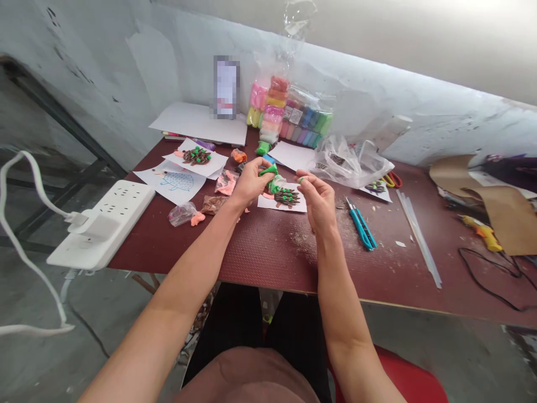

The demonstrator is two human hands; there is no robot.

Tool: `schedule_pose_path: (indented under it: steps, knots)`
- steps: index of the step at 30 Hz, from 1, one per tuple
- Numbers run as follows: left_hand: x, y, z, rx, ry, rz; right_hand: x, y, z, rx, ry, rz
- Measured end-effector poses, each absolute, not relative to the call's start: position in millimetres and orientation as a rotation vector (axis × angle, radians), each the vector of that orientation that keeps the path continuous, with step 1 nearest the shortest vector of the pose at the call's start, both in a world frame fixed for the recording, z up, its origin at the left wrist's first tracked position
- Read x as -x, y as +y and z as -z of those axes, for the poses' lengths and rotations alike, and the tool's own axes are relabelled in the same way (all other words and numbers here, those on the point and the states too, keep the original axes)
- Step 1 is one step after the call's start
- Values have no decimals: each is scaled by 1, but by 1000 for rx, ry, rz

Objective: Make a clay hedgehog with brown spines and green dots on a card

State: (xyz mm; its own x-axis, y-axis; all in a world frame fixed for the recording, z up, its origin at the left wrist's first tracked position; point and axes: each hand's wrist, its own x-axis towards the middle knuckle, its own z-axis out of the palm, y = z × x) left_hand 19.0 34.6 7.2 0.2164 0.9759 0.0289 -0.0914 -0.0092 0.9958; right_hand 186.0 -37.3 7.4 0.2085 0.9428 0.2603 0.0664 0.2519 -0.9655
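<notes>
My left hand (pixel 250 182) is closed around a lump of green modelling clay (pixel 269 170), with its clear wrapper hanging below. Opposite it, my right hand (pixel 319 200) pinches a tiny bit of green clay (pixel 301 179) between thumb and fingertips. Between and just below the hands lies a white card (pixel 265 205). On the card is a hedgehog shape (pixel 287 196) made of brown pieces with green dots and a pinkish part at its left. A similar clay hedgehog (pixel 197 156) sits on another paper at the back left.
A hedgehog drawing (pixel 173 183), pink clay (pixel 226 183) and a brown clay packet (pixel 213 205) lie left. Packs of coloured clay (pixel 274 112) lean on the wall. A blue utility knife (pixel 361 224), plastic bag (pixel 352 162), glue sticks (pixel 419 239) and yellow glue gun (pixel 482 232) are right. A power strip (pixel 104 224) overhangs the left edge.
</notes>
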Motion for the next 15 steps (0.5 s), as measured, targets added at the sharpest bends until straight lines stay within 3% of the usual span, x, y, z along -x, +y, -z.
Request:
schedule_pose_path:
  steps: [10,15]
  knots:
    - [-9,25,-28,-1169,983,-958,-192,-39,-12,1235,-1029,-882]
    - [-5,33,-20,-1473,1194,-916,-195,-36,-10,1343,-1065,-812]
